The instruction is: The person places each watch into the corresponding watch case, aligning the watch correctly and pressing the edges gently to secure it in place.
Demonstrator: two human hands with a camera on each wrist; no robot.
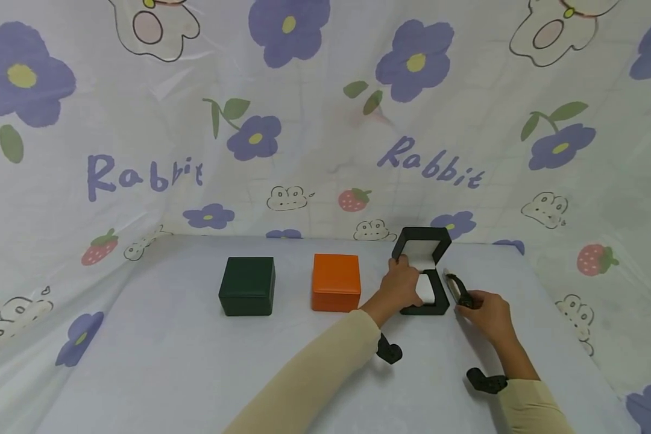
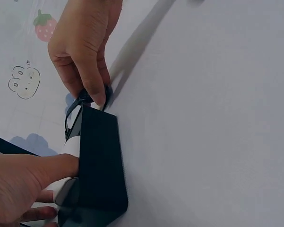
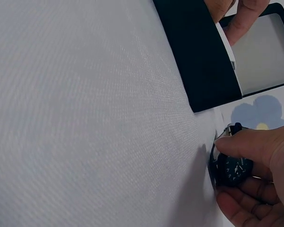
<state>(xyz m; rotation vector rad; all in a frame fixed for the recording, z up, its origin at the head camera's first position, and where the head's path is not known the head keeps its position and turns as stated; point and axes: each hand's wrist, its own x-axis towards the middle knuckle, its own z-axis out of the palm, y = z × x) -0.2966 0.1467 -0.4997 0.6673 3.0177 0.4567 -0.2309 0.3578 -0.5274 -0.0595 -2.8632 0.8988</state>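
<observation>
A dark green box [image 1: 441, 294] stands with its lid [image 1: 423, 235] raised, showing a pale lining. Inside it sits a white cushion [image 1: 426, 290]. My left hand [image 1: 400, 284] reaches into this box from the left, and its thumb [image 2: 61, 168] and fingers grip the cushion; part of the fingers is hidden behind the box wall. Just right of the box, my right hand [image 1: 488, 313] pinches a black wristwatch [image 3: 234, 169] by its case. The dial faces out in the right wrist view, and the strap [image 1: 451, 283] extends toward the back of the table.
An orange box [image 1: 336, 283] with its lid down stands left of the opened one. Farther left is a closed dark green box [image 1: 248, 286]. A white cloth covers the table [image 1: 168, 361], and a patterned sheet [image 1: 314, 138] hangs behind it.
</observation>
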